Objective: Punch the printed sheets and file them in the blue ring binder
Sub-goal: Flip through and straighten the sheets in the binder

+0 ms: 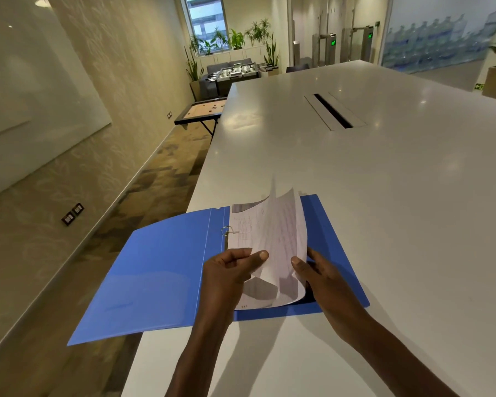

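Lying open, blue ring binder (pixel 161 270), printed sheets (pixel 278 239) curling upward

We have 1 view only, from a camera worn on the person's head, so nothing is shared with a 2nd view. It looks forward and down over the near corner of a white table (pixel 355 181), tilted so the table edge runs diagonally up the frame. The wide lens bends the wall and floor on the left. Nearest the lens are both forearms, rising from the bottom edge; the far end of the room sits small at top centre.
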`<act>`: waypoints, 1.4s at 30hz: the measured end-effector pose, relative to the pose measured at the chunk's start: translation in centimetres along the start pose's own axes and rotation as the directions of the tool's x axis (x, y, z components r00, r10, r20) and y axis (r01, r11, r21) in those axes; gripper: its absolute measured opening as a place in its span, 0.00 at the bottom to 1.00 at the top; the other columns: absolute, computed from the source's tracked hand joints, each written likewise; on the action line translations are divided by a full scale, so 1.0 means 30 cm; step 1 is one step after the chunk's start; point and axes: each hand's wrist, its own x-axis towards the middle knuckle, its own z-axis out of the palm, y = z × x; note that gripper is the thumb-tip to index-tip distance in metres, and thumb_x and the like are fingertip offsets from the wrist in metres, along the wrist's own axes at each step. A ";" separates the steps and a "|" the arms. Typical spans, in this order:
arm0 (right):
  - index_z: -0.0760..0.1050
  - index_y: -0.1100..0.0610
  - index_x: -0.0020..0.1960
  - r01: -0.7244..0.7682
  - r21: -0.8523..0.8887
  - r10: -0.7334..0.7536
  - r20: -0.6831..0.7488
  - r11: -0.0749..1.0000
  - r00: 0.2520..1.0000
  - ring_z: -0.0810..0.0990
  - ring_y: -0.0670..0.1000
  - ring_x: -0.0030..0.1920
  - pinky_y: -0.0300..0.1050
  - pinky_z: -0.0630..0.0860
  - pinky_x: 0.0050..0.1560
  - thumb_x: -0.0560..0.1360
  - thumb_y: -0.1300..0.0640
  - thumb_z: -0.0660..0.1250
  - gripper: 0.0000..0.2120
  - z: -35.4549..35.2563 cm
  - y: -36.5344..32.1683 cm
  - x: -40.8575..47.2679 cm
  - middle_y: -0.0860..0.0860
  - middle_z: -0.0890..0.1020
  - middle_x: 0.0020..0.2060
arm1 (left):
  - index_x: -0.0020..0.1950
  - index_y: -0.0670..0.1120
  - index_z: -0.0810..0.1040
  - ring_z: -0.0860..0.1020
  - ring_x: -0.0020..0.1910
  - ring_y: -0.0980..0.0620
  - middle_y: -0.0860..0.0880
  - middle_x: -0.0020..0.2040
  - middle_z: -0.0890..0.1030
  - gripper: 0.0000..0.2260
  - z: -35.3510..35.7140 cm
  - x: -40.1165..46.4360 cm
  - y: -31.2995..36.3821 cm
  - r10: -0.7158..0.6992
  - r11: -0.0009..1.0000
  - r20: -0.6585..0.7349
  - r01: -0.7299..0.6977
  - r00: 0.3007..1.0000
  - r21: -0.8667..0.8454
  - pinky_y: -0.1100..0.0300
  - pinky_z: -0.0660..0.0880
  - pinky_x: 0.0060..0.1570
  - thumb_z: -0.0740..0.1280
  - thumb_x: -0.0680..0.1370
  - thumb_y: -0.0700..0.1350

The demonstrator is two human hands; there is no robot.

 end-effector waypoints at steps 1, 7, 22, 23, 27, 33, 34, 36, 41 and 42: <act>0.69 0.47 0.66 0.000 0.024 -0.001 0.008 1.000 1.000 0.81 0.50 0.53 0.40 0.81 0.44 0.73 0.44 0.64 0.22 -0.001 0.001 0.000 0.45 0.79 0.54 | 0.44 0.44 0.85 0.82 0.40 0.51 0.48 0.39 0.86 0.09 -0.027 0.000 0.013 0.015 1.000 -0.013 -0.015 1.000 -0.017 0.59 0.76 0.40 0.78 0.67 0.46; 0.70 0.45 0.65 -0.018 0.088 0.016 0.023 0.996 1.000 0.82 0.47 0.53 0.45 0.82 0.48 0.77 0.50 0.65 0.17 0.000 0.014 0.005 0.43 0.82 0.53 | 0.49 0.46 0.83 0.83 0.43 0.51 0.50 0.40 0.86 0.06 -0.249 0.009 0.096 0.094 0.996 -0.258 -0.093 0.962 0.015 0.56 0.79 0.46 0.74 0.73 0.43; 0.67 0.45 0.69 0.001 0.003 -0.001 0.022 1.000 1.000 0.81 0.47 0.53 0.42 0.82 0.44 0.77 0.51 0.65 0.21 0.003 0.018 -0.004 0.42 0.79 0.58 | 0.68 0.41 0.73 0.75 0.63 0.38 0.40 0.65 0.77 0.31 -0.457 0.012 -0.021 0.279 0.802 -0.610 0.170 0.742 0.573 0.43 0.71 0.63 0.76 0.71 0.52; 0.67 0.45 0.69 0.005 -0.008 -0.005 0.021 1.000 1.000 0.81 0.47 0.53 0.41 0.82 0.43 0.77 0.51 0.65 0.21 0.004 0.018 -0.005 0.42 0.79 0.58 | 0.69 0.40 0.72 0.74 0.64 0.38 0.39 0.66 0.76 0.30 -0.427 0.006 -0.011 0.316 0.790 -0.611 0.156 0.726 0.593 0.43 0.70 0.64 0.75 0.72 0.52; 0.66 0.46 0.70 0.003 -0.025 -0.003 0.007 1.000 1.000 0.81 0.48 0.53 0.43 0.83 0.45 0.76 0.51 0.66 0.23 0.007 0.020 -0.002 0.45 0.79 0.59 | 0.57 0.46 0.81 0.81 0.45 0.56 0.50 0.52 0.84 0.15 -0.268 -0.011 0.046 0.397 0.815 -0.432 -0.095 0.810 0.571 0.68 0.74 0.46 0.74 0.73 0.50; 0.64 0.48 0.71 0.025 -0.050 -0.025 0.006 0.998 1.000 0.81 0.48 0.55 0.44 0.82 0.48 0.74 0.50 0.69 0.28 0.014 0.014 -0.006 0.48 0.79 0.60 | 0.52 0.48 0.83 0.83 0.43 0.57 0.53 0.46 0.85 0.10 0.013 -0.047 0.060 0.121 0.915 0.021 -0.120 0.992 0.385 0.64 0.78 0.46 0.72 0.75 0.51; 0.63 0.48 0.72 0.041 -0.073 -0.041 0.000 0.996 0.999 0.80 0.47 0.54 0.42 0.82 0.47 0.74 0.49 0.68 0.29 0.015 0.011 -0.008 0.47 0.78 0.61 | 0.52 0.48 0.84 0.83 0.44 0.56 0.52 0.46 0.85 0.09 0.043 -0.050 0.053 0.072 0.923 0.089 -0.100 0.993 0.373 0.62 0.79 0.49 0.72 0.75 0.50; 0.63 0.48 0.72 0.063 -0.120 -0.064 -0.009 0.991 0.998 0.79 0.46 0.54 0.36 0.80 0.43 0.74 0.46 0.67 0.29 0.014 0.009 -0.009 0.46 0.77 0.60 | 0.53 0.46 0.84 0.84 0.47 0.52 0.50 0.48 0.85 0.09 0.080 -0.052 0.031 -0.001 0.944 0.192 -0.062 0.981 0.323 0.59 0.81 0.50 0.73 0.74 0.47; 0.64 0.46 0.72 0.061 -0.124 -0.064 -0.017 0.990 0.998 0.79 0.47 0.57 0.43 0.80 0.53 0.71 0.38 0.62 0.31 -0.002 0.021 -0.004 0.46 0.79 0.60 | 0.54 0.44 0.84 0.85 0.46 0.49 0.48 0.48 0.86 0.09 0.093 -0.050 -0.010 -0.038 0.989 0.247 0.001 0.968 0.149 0.60 0.82 0.46 0.74 0.74 0.41; 0.64 0.47 0.71 0.064 -0.130 -0.067 -0.018 0.989 0.998 0.80 0.46 0.56 0.40 0.80 0.51 0.70 0.36 0.61 0.32 -0.002 0.022 -0.004 0.45 0.79 0.60 | 0.54 0.43 0.84 0.85 0.45 0.49 0.48 0.48 0.86 0.10 0.093 -0.050 -0.012 -0.042 0.990 0.234 0.008 0.971 0.144 0.59 0.82 0.45 0.74 0.73 0.41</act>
